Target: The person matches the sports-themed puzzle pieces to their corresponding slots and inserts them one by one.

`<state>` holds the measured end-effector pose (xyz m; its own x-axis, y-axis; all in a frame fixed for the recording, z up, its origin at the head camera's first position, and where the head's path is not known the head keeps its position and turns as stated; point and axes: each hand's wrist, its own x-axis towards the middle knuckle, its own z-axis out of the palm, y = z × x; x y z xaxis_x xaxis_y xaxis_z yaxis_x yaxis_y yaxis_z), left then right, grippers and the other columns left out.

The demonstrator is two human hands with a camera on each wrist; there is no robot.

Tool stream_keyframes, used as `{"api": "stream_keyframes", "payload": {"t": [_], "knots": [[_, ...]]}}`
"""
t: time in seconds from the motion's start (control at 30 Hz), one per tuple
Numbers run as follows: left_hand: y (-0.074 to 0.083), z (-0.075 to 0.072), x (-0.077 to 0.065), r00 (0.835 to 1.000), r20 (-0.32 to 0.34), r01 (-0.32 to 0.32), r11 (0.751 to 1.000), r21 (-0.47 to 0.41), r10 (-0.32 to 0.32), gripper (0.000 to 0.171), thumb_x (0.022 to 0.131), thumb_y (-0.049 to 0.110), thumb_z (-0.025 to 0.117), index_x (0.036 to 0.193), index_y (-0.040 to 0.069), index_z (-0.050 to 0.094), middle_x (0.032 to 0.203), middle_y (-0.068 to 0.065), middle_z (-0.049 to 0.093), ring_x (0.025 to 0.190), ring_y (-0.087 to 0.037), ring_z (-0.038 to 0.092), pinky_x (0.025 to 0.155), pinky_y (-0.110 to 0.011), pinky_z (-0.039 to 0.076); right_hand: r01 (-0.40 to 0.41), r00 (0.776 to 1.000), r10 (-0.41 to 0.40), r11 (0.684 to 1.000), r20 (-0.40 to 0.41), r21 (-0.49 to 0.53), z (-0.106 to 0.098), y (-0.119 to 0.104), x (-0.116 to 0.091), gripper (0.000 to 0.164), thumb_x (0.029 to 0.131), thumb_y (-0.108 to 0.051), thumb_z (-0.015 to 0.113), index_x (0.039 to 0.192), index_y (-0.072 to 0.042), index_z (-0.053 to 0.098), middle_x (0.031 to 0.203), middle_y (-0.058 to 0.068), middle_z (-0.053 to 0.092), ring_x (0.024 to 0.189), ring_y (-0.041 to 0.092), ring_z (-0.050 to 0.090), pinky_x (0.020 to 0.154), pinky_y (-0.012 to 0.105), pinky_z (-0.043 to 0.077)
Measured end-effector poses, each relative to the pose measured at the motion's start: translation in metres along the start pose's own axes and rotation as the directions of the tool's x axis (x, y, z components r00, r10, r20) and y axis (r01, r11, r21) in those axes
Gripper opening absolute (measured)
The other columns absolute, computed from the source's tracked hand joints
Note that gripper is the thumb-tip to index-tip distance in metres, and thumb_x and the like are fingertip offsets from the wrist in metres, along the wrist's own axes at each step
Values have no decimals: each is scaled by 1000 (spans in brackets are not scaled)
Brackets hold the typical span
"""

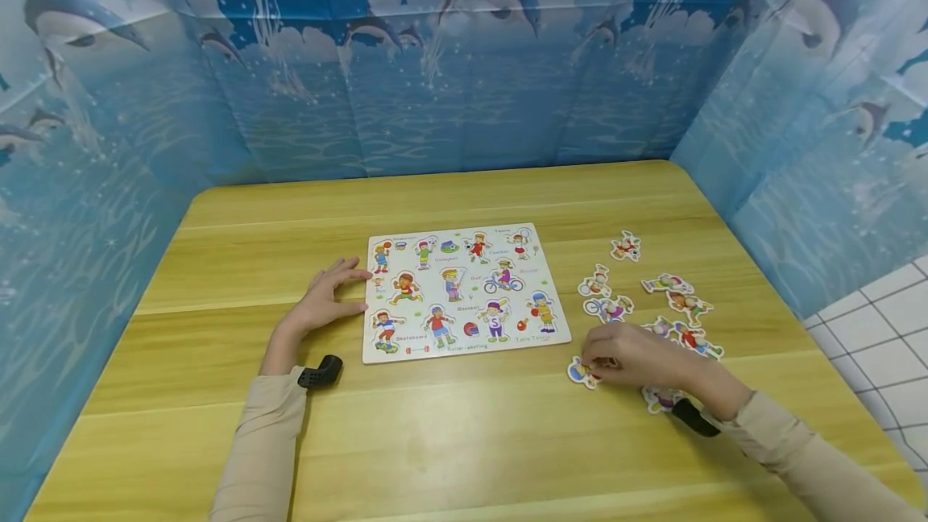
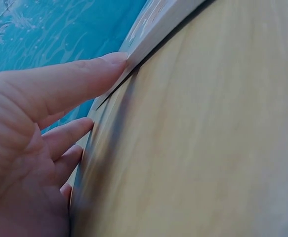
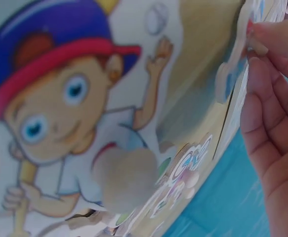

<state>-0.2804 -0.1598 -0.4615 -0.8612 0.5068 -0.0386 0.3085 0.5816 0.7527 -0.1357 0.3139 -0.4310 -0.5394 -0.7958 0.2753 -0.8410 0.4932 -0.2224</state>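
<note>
A wooden picture puzzle board (image 1: 428,296) printed with children playing sports lies flat on the table. At its left edge is my left hand (image 1: 319,300), fingers spread and fairly straight. The left wrist view shows the thumb (image 2: 102,74) touching the board's side. My right hand (image 1: 641,354), right of the board's near corner, pinches a puzzle piece (image 1: 577,372) with a blue-capped figure. In the right wrist view, thumb and fingers meet at a small knob on that tilted piece (image 3: 226,81). Close to that camera is a baseball boy piece (image 3: 74,106) with a blurred knob.
Several loose sports pieces lie right of the board, among them a bicycle piece (image 1: 609,309), a red-clad figure piece (image 1: 626,246) and a piece (image 1: 661,400) beneath the right wrist. A dolphin-print curtain (image 1: 464,103) surrounds the wooden table (image 1: 449,441) on three sides.
</note>
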Motion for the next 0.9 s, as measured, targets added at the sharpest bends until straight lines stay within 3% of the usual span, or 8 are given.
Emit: {"api": "stream_keyframes", "payload": {"t": [0.37, 0.63, 0.9], "knots": [[1, 0, -3, 1000, -4, -1, 1000, 16, 1, 52, 83, 18, 70, 131, 9, 51, 155, -22, 21, 146, -43, 4, 115, -60, -6, -60, 989, 53, 997, -137, -46, -6, 4, 10, 21, 66, 1, 73, 75, -17, 65, 68, -12, 55, 62, -5, 42, 58, 5, 34], [2, -1, -1, 1000, -1, -11, 999, 37, 11, 52, 83, 17, 70, 131, 8, 51, 154, -22, 23, 145, -43, 5, 115, -61, -5, -237, 964, 224, 968, -146, -80, -7, 4, 20, 21, 67, 1, 68, 68, -19, 61, 61, -13, 50, 58, -9, 34, 51, 7, 32], [1, 0, -2, 1000, -5, -12, 999, 31, 12, 52, 83, 17, 70, 131, 8, 51, 154, -22, 23, 145, -43, 5, 115, -61, -5, -338, 928, 314, 936, -203, -100, -2, 7, 36, 12, 69, -1, 69, 70, -12, 64, 58, -8, 53, 55, -6, 38, 47, 13, 36]]}}
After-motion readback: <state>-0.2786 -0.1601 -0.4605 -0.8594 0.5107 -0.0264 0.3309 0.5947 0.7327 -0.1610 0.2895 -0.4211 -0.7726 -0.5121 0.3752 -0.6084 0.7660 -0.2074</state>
